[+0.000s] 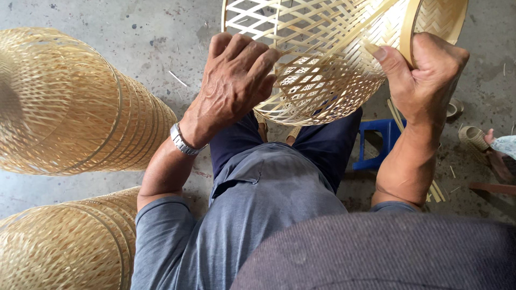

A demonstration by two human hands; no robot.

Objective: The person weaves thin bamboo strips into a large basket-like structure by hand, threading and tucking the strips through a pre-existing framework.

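While held tilted above the lap, the woven bamboo basket (322, 64) is gripped by both hands: left hand (236, 80) curled over its latticed wall, right hand (424, 75) clamped on the rim; finished baskets (70, 107) lie leftward on the floor (161, 32).

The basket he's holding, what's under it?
Under the woven basket you can see the person's dark trouser legs, a blue stool and grey floor. The basket covers the knees and feet.
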